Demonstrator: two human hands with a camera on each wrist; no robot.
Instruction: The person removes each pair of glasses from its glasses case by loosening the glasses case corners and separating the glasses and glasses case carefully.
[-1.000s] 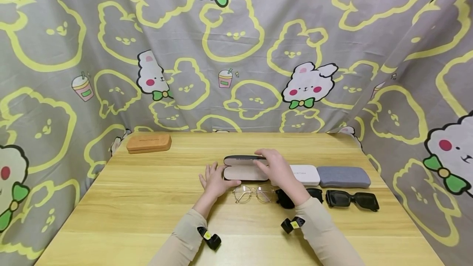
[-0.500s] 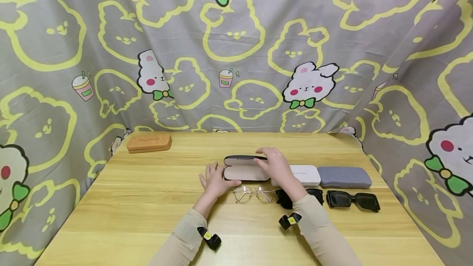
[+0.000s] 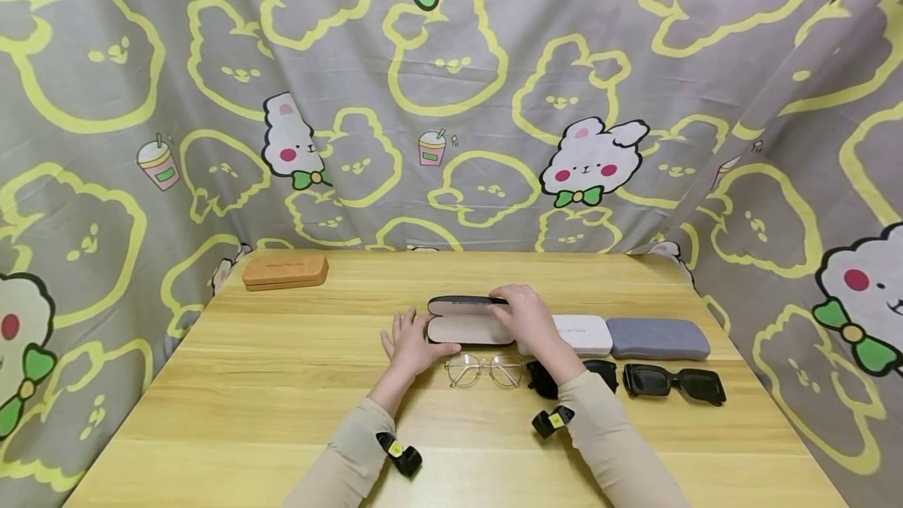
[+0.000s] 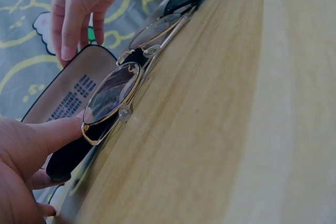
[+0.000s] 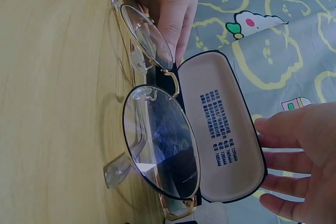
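This looks like a makeshift recording corner in a home rather than a shop or office. A wooden table with a pale yellow grain is closed in on three sides by a hung grey bedsheet printed with cartoon rabbits, bows and drink cups, its folds and creases showing. Laid out in a row on the table are glasses cases, such as a tan case and a grey fabric case, beside black sunglasses.
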